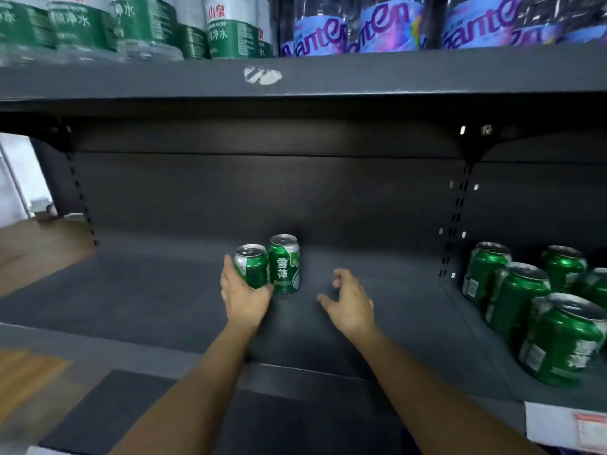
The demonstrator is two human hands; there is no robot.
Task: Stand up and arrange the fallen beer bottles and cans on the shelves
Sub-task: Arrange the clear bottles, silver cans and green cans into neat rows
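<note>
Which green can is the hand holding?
The left can of the middle pair; the left hand grips it. Its neighbour and the right-side cans stand untouched.

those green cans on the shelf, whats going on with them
A person is arranging green beer cans on a dark shelf. The left hand grips one upright can, setting it right beside a second upright can. The right hand hovers open nearby, holding nothing. A group of cans already stands in the next shelf section to the right.
</note>
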